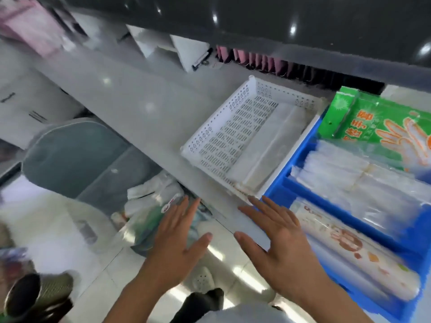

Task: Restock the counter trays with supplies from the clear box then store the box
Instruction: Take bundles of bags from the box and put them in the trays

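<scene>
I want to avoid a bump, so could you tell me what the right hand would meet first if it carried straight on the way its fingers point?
Probably the near corner of the white perforated tray; the right hand has fingertips almost there, though height is unclear.

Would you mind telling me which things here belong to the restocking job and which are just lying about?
Part of the job:
- white perforated tray, mostly bare
- blue divided tray holding clear bags
- green glove packet
- clear box under the counter
- left hand and right hand, both open and empty

Just lying about:
- pink folders
- white shoe on the floor
</scene>
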`<state>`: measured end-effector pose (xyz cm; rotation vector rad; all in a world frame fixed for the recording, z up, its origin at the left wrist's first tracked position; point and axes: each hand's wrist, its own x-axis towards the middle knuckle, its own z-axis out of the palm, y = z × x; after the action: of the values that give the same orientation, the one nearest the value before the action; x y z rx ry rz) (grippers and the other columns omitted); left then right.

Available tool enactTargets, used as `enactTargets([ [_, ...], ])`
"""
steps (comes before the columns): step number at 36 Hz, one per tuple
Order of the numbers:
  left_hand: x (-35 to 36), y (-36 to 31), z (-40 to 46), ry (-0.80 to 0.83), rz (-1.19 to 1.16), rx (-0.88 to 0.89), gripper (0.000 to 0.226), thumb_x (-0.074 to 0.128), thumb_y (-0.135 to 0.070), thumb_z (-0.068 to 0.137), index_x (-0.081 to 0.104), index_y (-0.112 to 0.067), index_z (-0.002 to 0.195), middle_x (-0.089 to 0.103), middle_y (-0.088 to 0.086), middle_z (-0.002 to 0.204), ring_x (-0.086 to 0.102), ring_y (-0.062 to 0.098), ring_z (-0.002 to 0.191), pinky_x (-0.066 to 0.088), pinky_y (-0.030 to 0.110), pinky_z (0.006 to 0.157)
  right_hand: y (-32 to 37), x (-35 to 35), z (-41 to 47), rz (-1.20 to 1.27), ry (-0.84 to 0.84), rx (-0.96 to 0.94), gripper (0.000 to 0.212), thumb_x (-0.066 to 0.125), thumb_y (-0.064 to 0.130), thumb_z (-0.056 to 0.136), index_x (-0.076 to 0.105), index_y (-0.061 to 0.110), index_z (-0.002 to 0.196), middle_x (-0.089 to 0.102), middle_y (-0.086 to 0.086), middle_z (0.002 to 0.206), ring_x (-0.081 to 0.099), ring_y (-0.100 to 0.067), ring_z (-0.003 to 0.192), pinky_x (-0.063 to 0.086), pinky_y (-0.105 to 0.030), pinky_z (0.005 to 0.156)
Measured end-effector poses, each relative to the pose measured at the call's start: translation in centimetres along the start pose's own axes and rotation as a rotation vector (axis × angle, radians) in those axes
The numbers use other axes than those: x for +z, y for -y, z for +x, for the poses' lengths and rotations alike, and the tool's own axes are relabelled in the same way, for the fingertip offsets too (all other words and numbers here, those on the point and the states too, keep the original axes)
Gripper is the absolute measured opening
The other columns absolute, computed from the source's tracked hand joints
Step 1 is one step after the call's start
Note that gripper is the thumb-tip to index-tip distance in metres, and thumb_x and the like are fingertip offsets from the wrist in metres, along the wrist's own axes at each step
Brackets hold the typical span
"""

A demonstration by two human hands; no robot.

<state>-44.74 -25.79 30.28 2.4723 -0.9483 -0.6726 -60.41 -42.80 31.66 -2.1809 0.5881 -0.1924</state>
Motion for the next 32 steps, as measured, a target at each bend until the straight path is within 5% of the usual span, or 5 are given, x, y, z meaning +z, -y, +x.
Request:
enactTargets([
  [12,-5.8,17.4,-1.7,0.009,-0.109,-0.13,0.076,0.045,-0.065,0.091,-0.001,-0.052,0.15,-0.008,-0.03,0.156,-0.012,0.009,0.15,0.002,0.042,0.121,9.5,13.5,4.2,-0.13,0.156,0.063,0.05,0.055,0.056,0.088,0.052,0.043,0.136,0.041,0.014,0.151,0.03,-0.008,0.144,0.029,-0.041,0.116],
  [18,-6.9,28.1,-2.4,0.039,-0.06,-0.244,0.082,0.044,-0.066,0.091,0.002,-0.04,0.156,-0.008,-0.011,0.165,-0.011,0.019,0.152,0.003,0.043,0.122,13.6,20.2,7.6,-0.227,0.183,0.055,0.046,0.064,0.043,0.089,0.059,0.032,0.133,0.048,0.006,0.148,0.037,-0.016,0.143,0.03,-0.048,0.116],
  [26,-7.1,35.5,-3.0,0.047,-0.232,-0.339,0.081,0.05,-0.063,0.09,0.009,-0.04,0.155,0.005,-0.012,0.165,0.0,0.014,0.151,0.007,0.037,0.12,17.7,24.5,12.2,-0.36,0.291,0.04,0.045,0.066,0.043,0.088,0.061,0.032,0.131,0.054,0.011,0.142,0.046,-0.01,0.134,0.028,-0.025,0.11],
  [32,-8.5,38.3,-1.5,0.133,-0.262,-0.462,0.077,0.047,-0.064,0.091,0.016,-0.037,0.155,0.008,-0.01,0.166,0.003,0.019,0.152,0.012,0.041,0.121,18.8,27.9,18.8,-0.416,0.408,0.017,0.047,0.059,0.05,0.09,0.054,0.038,0.135,0.056,0.016,0.138,0.051,-0.009,0.126,0.038,-0.026,0.1],
])
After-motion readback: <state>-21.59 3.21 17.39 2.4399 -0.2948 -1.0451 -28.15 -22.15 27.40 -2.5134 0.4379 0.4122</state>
